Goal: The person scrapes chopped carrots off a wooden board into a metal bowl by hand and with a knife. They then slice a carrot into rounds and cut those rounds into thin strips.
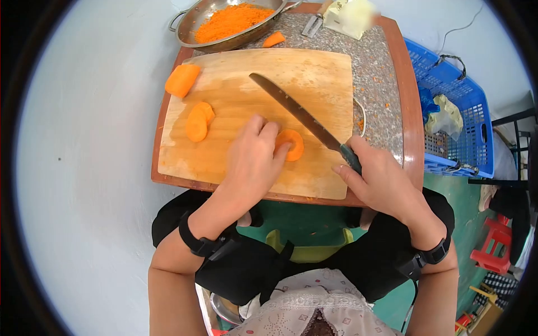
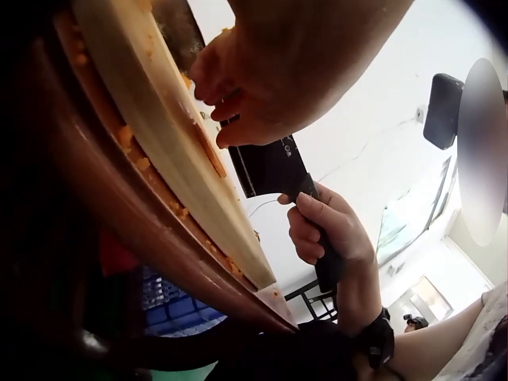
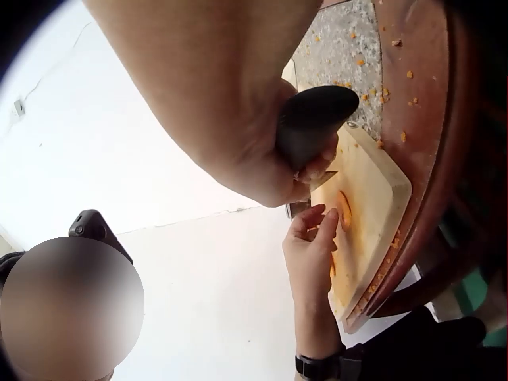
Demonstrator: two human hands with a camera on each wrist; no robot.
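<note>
My right hand (image 1: 384, 176) grips the dark handle of a wide-bladed knife (image 1: 297, 111), its blade slanting up and left above the cutting board (image 1: 224, 162). Beside the blade, my left hand (image 1: 255, 157) has its thumb and bent fingers at the left edge of a round carrot slice (image 1: 294, 147) lying flat on the board; whether it pinches the slice is unclear. Two overlapping carrot slices (image 1: 196, 124) lie left of that hand, and a thick carrot chunk (image 1: 182, 80) sits at the board's upper left. In the left wrist view the knife blade (image 2: 274, 167) shows behind my left hand (image 2: 270, 87).
A metal pan (image 1: 190, 25) of shredded carrot stands behind the board, with a small carrot piece (image 1: 274, 39) nearby. A peeler-like tool (image 1: 312, 26) and a pale bag (image 1: 350, 18) lie at the back. Blue baskets (image 1: 465, 95) stand to the right of the table.
</note>
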